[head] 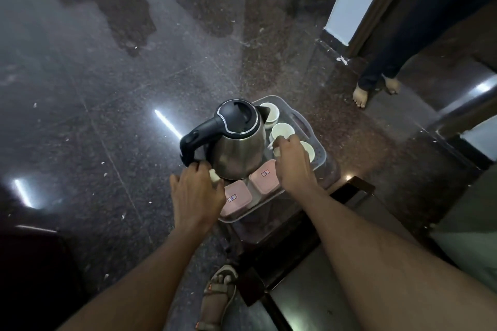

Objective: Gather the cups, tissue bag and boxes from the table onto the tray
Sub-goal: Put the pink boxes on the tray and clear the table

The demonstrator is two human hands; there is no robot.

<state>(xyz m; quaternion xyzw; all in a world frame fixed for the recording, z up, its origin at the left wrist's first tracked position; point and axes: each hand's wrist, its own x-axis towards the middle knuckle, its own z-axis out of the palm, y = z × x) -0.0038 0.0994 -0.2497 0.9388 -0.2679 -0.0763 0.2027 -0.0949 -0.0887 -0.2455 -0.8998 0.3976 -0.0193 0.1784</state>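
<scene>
A clear plastic tray (pixel 320 161) holds a steel kettle (pixel 236 148) with a black lid and handle. It also holds two pink lidded boxes (pixel 238 199) (pixel 265 177) at its near end and white cups (pixel 271 111) (pixel 283 130) along its right side. My right hand (pixel 294 166) reaches over the right side, fingers curled on a white cup (pixel 309 150). My left hand (pixel 196 196) covers the tray's near left corner beside the kettle handle, closed on a small white object (pixel 214 176). What that object is I cannot tell.
The tray sits over the corner of a dark table (pixel 355 187) above a polished dark stone floor. Another person's bare feet (pixel 361 94) stand at the far right by a doorway. My sandalled foot (pixel 217 293) is below the tray.
</scene>
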